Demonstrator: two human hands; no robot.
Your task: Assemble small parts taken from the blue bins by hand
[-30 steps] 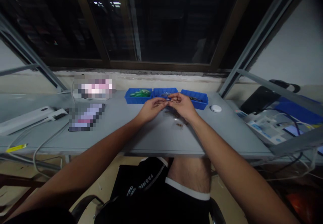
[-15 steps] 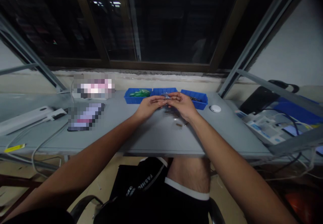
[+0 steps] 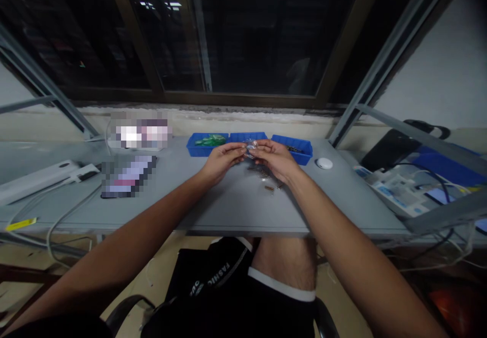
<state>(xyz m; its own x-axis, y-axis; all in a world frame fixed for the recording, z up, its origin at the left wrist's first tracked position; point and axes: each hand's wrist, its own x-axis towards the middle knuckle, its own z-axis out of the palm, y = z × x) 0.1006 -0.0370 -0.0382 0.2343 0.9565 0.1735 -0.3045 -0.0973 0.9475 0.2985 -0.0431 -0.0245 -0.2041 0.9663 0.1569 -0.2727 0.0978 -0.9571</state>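
Between my two hands is a small clear plastic bag (image 3: 251, 146), held up in front of the middle blue bin (image 3: 243, 136). My left hand (image 3: 224, 159) pinches its left side with closed fingertips. On the other side my right hand (image 3: 276, 158) grips the bag between thumb and fingers. What is inside the bag is too small to make out. Below the hands, several small metal pieces, some seemingly in clear wrapping, lie on the grey table; one brass-coloured piece (image 3: 269, 189) shows plainly. My right hand partly hides the others.
A blue bin with green packets (image 3: 211, 140) stands left, another blue bin (image 3: 306, 158) with dark metal parts right. A round white case (image 3: 324, 163) lies beyond it. Left are a blurred phone (image 3: 129, 175), cables and a white power strip (image 3: 36, 180). Metal frame posts flank the table.
My hands have drawn slightly apart, and more of the clear bag shows between the fingertips. The bins and the loose pieces stay where they were.
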